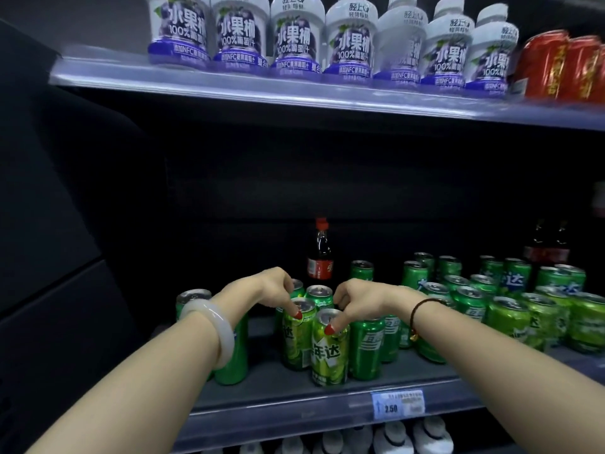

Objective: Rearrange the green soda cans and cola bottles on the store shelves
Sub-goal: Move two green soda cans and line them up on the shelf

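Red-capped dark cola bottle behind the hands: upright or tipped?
Upright: the red-capped dark cola bottle stands vertical, cap on top.

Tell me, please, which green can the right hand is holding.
The frontmost can, nearest the shelf edge; the right hand pinches its rim.

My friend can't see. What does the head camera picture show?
The left hand and right hand each grip the top of a green can, the left can and right can, on a store shelf. More green cans stand around; a cola bottle stands behind.
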{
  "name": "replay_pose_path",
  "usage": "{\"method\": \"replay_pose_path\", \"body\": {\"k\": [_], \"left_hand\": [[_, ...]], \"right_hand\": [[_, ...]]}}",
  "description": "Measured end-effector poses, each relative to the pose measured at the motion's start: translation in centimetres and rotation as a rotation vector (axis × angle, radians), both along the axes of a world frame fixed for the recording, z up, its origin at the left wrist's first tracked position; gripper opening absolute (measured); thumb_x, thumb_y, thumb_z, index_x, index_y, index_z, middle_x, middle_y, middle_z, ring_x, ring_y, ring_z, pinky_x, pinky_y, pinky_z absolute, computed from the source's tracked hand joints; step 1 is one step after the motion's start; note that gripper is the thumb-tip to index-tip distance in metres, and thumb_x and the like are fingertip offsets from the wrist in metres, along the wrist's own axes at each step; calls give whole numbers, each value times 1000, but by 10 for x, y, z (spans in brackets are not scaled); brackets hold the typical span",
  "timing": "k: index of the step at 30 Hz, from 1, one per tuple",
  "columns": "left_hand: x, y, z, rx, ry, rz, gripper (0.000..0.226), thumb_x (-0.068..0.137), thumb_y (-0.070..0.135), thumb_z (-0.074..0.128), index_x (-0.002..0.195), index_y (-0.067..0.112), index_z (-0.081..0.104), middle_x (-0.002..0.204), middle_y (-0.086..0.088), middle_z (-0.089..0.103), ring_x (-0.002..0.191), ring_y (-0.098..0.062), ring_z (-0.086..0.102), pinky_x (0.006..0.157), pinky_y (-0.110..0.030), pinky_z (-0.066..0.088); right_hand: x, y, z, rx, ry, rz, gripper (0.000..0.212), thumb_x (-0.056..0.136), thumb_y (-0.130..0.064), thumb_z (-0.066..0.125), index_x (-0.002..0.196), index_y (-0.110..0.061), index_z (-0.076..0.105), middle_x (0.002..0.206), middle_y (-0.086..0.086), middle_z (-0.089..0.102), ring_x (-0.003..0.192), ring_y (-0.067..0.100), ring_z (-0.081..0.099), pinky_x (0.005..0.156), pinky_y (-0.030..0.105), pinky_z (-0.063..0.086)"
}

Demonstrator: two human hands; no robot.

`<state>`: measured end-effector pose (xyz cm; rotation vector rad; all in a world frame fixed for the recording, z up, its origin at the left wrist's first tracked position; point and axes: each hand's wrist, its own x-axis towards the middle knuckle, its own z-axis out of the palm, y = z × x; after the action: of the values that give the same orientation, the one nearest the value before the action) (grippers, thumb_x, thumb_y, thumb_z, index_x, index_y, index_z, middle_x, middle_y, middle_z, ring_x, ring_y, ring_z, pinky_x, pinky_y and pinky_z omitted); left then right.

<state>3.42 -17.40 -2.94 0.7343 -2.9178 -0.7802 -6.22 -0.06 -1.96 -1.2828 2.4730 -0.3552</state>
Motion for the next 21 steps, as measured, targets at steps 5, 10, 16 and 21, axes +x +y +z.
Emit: {"method": "replay_pose_path", "body": {"k": [5,10,16,21], "left_hand": [[-11,-4,-13,14,-41,-12,49,69,30,83,110,10,65,109,-4,66,106,-21,61,96,-38,50],[-17,-9,-26,32,-43,5,50,64,34,84,105,18,60,108,-5,65,102,-21,61,86,-36,52],[-16,-7,-27,159,-27,30,52,70,20,82,116,15,59,114,-8,62,102,-21,59,68,-26,51],[-14,-4,-31,163,10,51,55,71,19,81,119,12,56,108,-8,59,97,-21,58,72,-29,52]], "right_hand": [[-3,-8,-8,97,23,56,60,73,-46,76,117,-10,57,111,2,60,100,18,57,88,34,48],[-6,-12,-11,161,59,81,59,74,-47,75,116,-11,53,107,1,56,99,20,54,87,35,48],[-10,-10,-16,78,15,82,51,71,-43,78,104,-10,58,90,-2,54,84,16,52,73,32,44],[-9,-4,-23,-32,-30,64,64,68,-41,80,114,-1,58,90,2,51,81,17,49,69,32,39]]}}
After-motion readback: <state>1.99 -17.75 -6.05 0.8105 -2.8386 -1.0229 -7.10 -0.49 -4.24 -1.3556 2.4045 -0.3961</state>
